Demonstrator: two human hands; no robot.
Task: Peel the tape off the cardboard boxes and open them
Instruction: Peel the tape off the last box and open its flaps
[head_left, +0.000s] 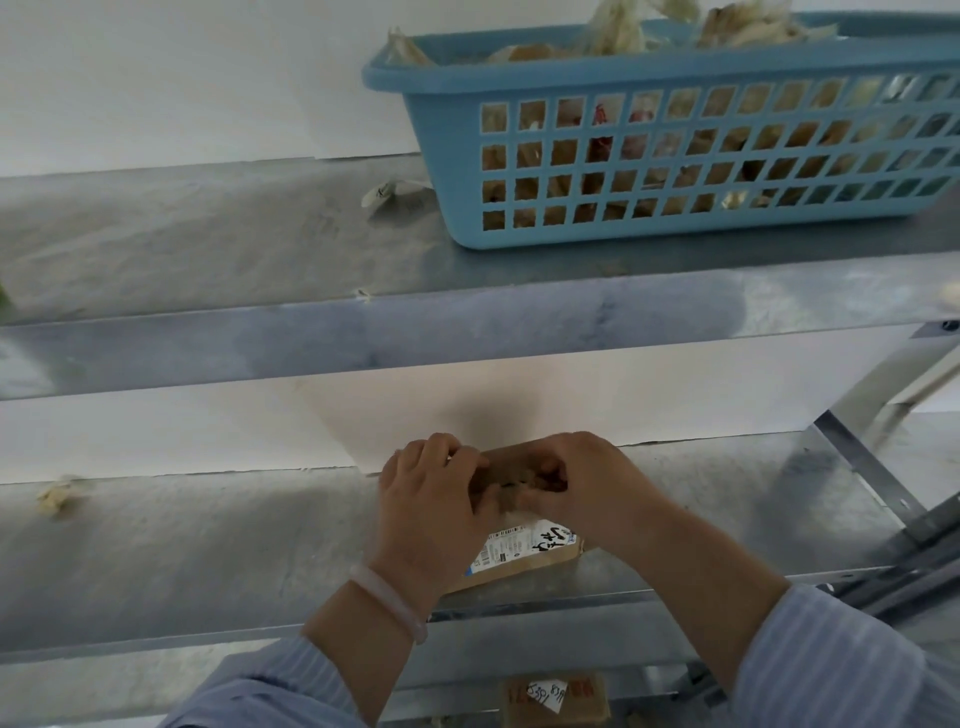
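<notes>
A small brown cardboard box (524, 558) with a white shipping label lies on the middle metal shelf (208, 545). My left hand (431, 499) grips its left side, fingers curled over the top. My right hand (587, 478) has its fingers curled onto the box's top near the far end, pinching at something there; the tape itself is hidden under the fingers. Most of the box top is covered by both hands.
A blue plastic basket (675, 67) full of crumpled tape scraps stands on the upper shelf. Loose tape scraps (395, 192) lie beside it, and another scrap (57, 496) lies at the middle shelf's left. A second labelled box (556, 696) sits on the shelf below. A diagonal metal brace (872, 483) runs at right.
</notes>
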